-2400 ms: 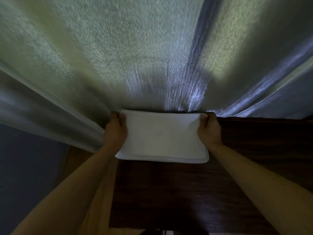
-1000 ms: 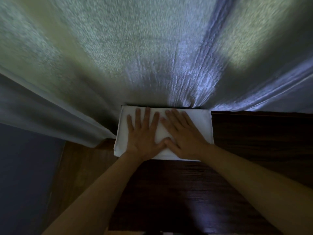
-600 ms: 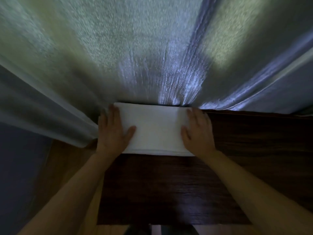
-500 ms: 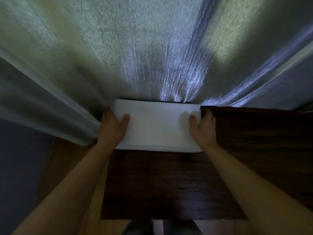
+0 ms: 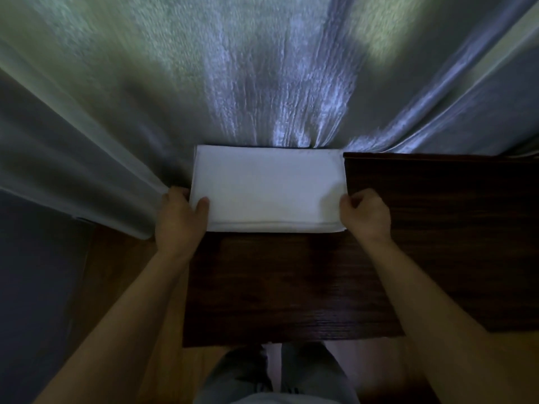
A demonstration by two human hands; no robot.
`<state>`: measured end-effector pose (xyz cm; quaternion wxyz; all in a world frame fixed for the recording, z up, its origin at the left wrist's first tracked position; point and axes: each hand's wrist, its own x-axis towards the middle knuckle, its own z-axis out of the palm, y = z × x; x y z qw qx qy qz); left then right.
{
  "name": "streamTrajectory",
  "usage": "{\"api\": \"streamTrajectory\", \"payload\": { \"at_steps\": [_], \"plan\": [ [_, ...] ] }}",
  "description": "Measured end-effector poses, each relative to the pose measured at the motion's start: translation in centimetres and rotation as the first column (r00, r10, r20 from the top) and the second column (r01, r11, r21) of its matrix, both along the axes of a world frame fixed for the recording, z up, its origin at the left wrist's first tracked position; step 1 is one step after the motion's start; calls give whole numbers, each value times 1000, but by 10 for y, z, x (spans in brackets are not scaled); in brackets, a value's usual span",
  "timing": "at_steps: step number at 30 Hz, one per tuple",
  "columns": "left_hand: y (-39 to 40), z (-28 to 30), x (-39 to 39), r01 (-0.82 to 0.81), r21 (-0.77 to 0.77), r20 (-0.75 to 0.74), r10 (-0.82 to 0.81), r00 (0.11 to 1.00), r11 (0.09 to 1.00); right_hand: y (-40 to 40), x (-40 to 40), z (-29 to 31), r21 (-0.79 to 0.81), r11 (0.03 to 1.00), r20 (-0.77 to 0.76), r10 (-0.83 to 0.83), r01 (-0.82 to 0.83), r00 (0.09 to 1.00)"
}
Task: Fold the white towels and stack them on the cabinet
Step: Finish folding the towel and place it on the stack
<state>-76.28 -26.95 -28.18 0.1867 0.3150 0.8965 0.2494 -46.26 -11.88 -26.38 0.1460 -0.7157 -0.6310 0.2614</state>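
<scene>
While both forearms reach forward from the near edge of the view, the hands sit at the two near corners of the folded white towels [image 5: 268,188], one on each side. The left hand [image 5: 179,220] is at the near left corner, its thumb lying on top of the cloth and its fingers wrapped round the left edge, so it grips the stack there. The right hand [image 5: 366,217] is at the near right corner with its fingers curled under; its thumb and fingertips meet the edge of the cloth, and it appears to pinch that corner, though the dim light makes the contact hard to read. The hands are well apart, the whole width of the stack between them.

The towels lie flat on the far left part of the dark wooden cabinet [image 5: 437,228], their far edge against the curtain [image 5: 262,83] that hangs behind. Thin layered edges show along the near side of the stack, but how many towels there are cannot be told.

The fingers of the left hand are hidden behind the stack's left edge, and the right fingertips are tucked out of sight under the palm. The cabinet's right side runs out of view. To the left a strip of wooden floor [image 5: 116,272] shows beneath the curtain's hem. At the bottom, the person's trousers [image 5: 309,371] are cut off by the edge of the view, dark and blurred.
</scene>
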Motion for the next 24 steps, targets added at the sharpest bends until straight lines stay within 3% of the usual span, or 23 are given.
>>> {"api": "streamTrajectory", "payload": {
  "at_steps": [7, 12, 16, 24],
  "plan": [
    [-26, 8, 2, -123, 103, 280, 90, 956, 987, -25, 17, -11, -37, 996, -179, -86, 81, 980],
    [-29, 9, -2, -77, 162, 453, -5, 892, 984, -29, 19, -11, -38, 999, -220, -19, 11, 975],
    [-31, 8, -4, -31, 151, 419, -36, 907, 988, -27, 22, -14, -70, 998, -200, -9, -5, 980],
    [-32, 2, 1, -227, 232, 452, 102, 886, 946, -23, 22, 1, 9, 998, -184, -52, 54, 982]
  ]
}}
